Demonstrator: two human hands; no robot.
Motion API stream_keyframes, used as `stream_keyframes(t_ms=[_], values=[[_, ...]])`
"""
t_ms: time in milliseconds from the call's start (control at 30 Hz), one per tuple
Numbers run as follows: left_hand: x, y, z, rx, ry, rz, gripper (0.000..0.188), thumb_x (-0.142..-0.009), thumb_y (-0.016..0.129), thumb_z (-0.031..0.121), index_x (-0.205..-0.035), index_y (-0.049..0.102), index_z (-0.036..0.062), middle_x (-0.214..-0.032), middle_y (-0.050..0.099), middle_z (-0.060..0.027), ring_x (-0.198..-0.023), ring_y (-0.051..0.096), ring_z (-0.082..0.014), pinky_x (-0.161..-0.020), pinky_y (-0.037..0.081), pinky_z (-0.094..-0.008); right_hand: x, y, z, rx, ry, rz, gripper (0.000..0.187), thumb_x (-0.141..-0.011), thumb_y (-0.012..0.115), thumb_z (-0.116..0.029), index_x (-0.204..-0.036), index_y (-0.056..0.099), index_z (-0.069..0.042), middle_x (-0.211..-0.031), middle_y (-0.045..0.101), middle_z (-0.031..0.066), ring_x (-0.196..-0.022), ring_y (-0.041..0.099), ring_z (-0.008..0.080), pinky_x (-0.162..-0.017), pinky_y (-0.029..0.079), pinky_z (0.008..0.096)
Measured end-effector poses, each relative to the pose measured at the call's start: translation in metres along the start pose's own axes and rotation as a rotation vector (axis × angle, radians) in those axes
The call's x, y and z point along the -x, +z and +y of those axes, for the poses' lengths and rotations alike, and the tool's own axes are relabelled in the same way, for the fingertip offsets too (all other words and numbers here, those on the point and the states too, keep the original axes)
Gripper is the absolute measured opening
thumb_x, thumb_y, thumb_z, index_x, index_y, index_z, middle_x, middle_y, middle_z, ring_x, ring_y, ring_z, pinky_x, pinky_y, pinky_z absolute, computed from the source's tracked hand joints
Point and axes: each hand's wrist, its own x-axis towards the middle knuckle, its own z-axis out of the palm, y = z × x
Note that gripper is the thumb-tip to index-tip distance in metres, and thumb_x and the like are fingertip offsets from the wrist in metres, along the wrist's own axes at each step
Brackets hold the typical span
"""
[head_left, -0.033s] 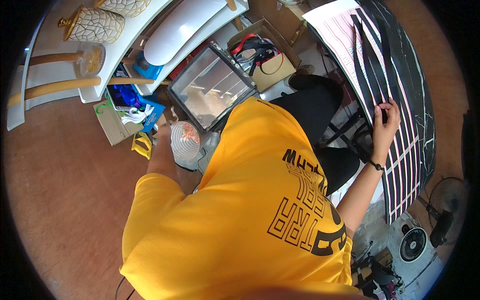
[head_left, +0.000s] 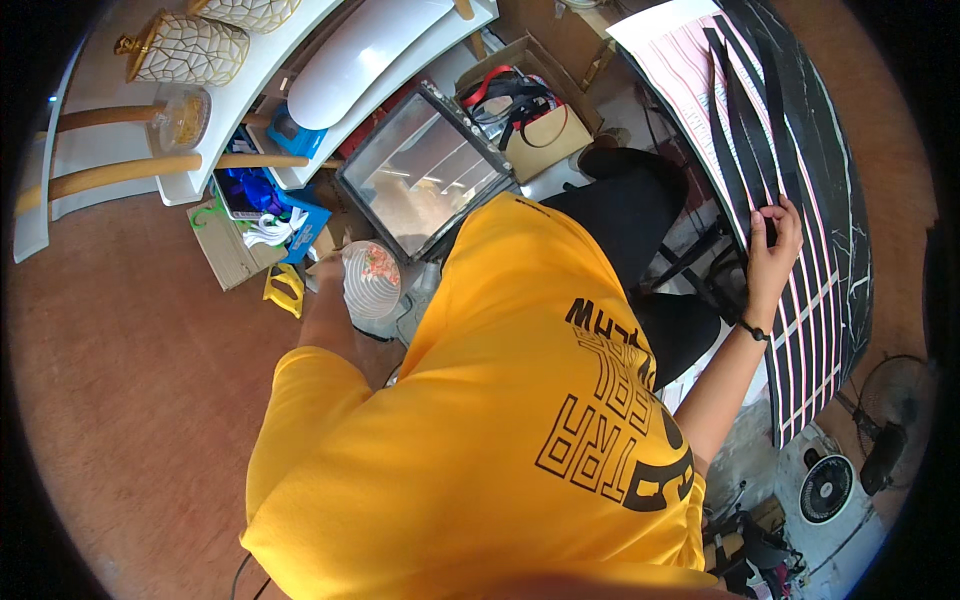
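Note:
My right hand [head_left: 776, 235] rests on a pale sheet with pink lines [head_left: 670, 55], thumb and fingers closed at the end of a black strip [head_left: 746, 125]. Several such strips lie lengthwise over the sheet, side by side. Further down, the sheet carries dark strips with narrow light gaps. On the other side, my left hand [head_left: 326, 268] is low beside a ribbed, see-through bowl [head_left: 371, 300] holding small orange-pink pieces [head_left: 379, 264]. Its fingers are too small and partly hidden to make out.
A black marbled table [head_left: 835, 150] lies under the sheet. A glass-topped box [head_left: 425, 170] stands ahead, next to a carton of straps [head_left: 585, 110]. At the left are a white shelf [head_left: 235, 110], a blue box [head_left: 310, 225] and a yellow-handled tool [head_left: 284, 290]. A fan [head_left: 826, 489] stands lower right.
My left hand has drawn back a little, and fingers seen above the bowl's rim no longer show there. The bowl sits very slightly further right. My right hand is almost unmoved.

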Motion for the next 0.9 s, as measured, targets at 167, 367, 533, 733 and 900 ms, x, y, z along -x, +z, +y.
stream_keyframes(t_ms=[167,367,533,733,900], values=[[0.04,0.017,-0.024,0.066,-0.273,-0.03,0.045,-0.078,0.068,0.036,-0.106,0.071,0.0005,-0.11,0.069,-0.0222,-0.107,0.066,-0.0344,-0.093,0.05,-0.0413,-0.003,0.005,0.002,-0.012,0.037,-0.011,0.016,-0.089,0.07,-0.019,-0.097,0.066,-0.005,-0.131,0.058,0.0157,-0.12,0.051,0.0328,-0.103,0.036,0.0427],[0.057,-0.014,-0.005,0.076,-0.349,-0.116,0.052,-0.068,0.083,0.035,-0.106,0.071,0.0012,-0.11,0.07,-0.0187,-0.105,0.067,-0.0312,-0.09,0.053,-0.0393,-0.003,0.005,0.003,0.015,0.001,0.009,0.018,-0.091,0.069,-0.019,-0.096,0.065,-0.002,-0.129,0.059,0.0166,-0.114,0.056,0.0298,-0.095,0.043,0.0384],[0.065,-0.017,0.0,0.114,-0.42,-0.07,0.055,-0.069,0.085,0.038,-0.107,0.071,0.0009,-0.115,0.069,-0.0179,-0.108,0.067,-0.0292,-0.09,0.053,-0.0385,-0.002,0.006,0.006,-0.018,0.044,-0.001,0.017,-0.089,0.07,-0.02,-0.097,0.066,-0.006,-0.13,0.059,0.0139,-0.12,0.052,0.031,-0.103,0.038,0.0418],[0.06,-0.01,-0.003,0.171,-0.479,-0.089,0.042,-0.08,0.072,0.028,-0.112,0.069,-0.0003,-0.119,0.067,-0.0189,-0.114,0.064,-0.0307,-0.093,0.052,-0.0393,-0.003,0.006,0.005,-0.026,0.013,0.016,0.016,-0.088,0.07,-0.018,-0.095,0.066,-0.005,-0.129,0.06,0.0149,-0.118,0.054,0.0317,-0.102,0.038,0.0413],[0.043,0.001,-0.001,0.18,-0.466,-0.043,0.038,-0.084,0.06,0.023,-0.113,0.069,-0.0009,-0.12,0.066,-0.021,-0.114,0.063,-0.034,-0.095,0.05,-0.0424,-0.004,0.004,0.002,-0.088,-0.025,0.027,0.015,-0.086,0.071,-0.016,-0.093,0.065,-0.004,-0.124,0.06,0.0177,-0.117,0.055,0.0335,-0.102,0.038,0.0416]])
